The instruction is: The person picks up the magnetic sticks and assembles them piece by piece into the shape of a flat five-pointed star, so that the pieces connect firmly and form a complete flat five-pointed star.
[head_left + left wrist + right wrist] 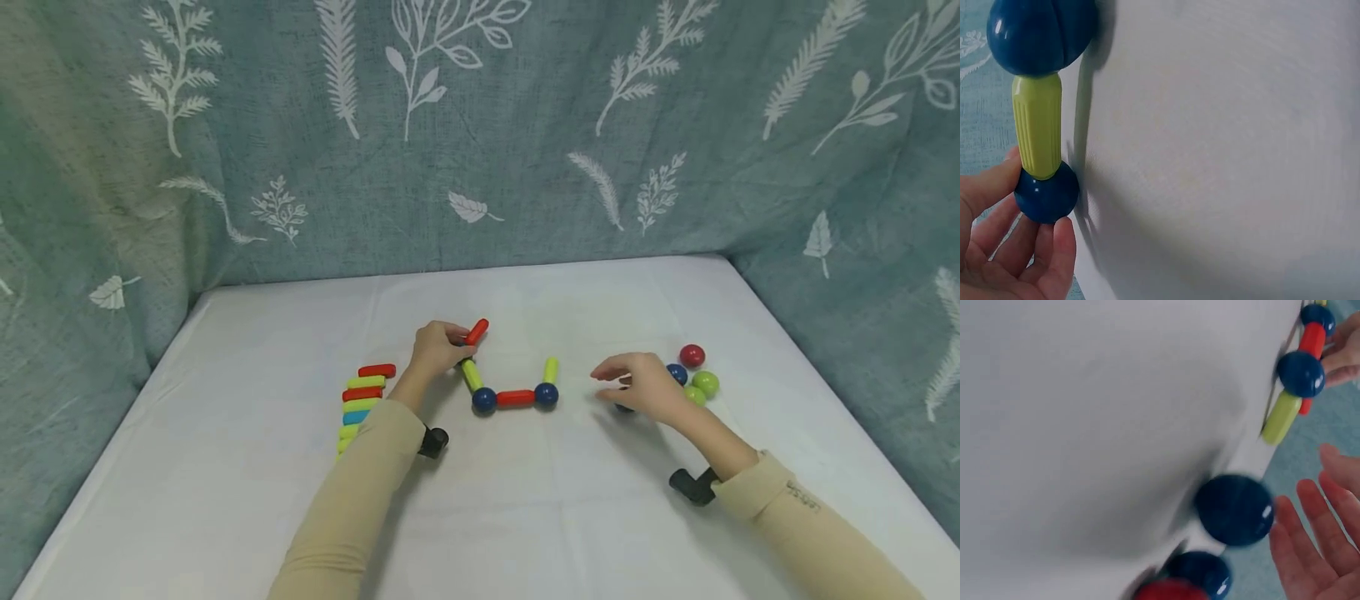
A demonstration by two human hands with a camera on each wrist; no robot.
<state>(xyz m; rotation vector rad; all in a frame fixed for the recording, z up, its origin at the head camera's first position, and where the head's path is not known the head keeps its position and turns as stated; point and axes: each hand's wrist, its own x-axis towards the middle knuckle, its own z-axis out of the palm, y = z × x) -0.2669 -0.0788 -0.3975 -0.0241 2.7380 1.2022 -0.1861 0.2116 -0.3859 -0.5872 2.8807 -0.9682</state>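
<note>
Blue, glossy ball (1047,199) sits pinched by left fingers (1063,250); right fingers (1321,519) loosely extended, empty.

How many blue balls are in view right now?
5. The left corner ball and right corner ball flank a red rod; the left hand pinches a third ball; a fourth ball lies by the right hand; a fifth ball lies beside the red ball. Hands may hide more.

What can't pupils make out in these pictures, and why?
Head view: right ends of the lower sticks, behind the left sleeve.
Head view: most of one ball, behind the right hand.
Head view: sleeve lettering, too small.
Left wrist: upper blue ball, cut by top edge.
Right wrist: red ball, blurred, cut by bottom edge.
</note>
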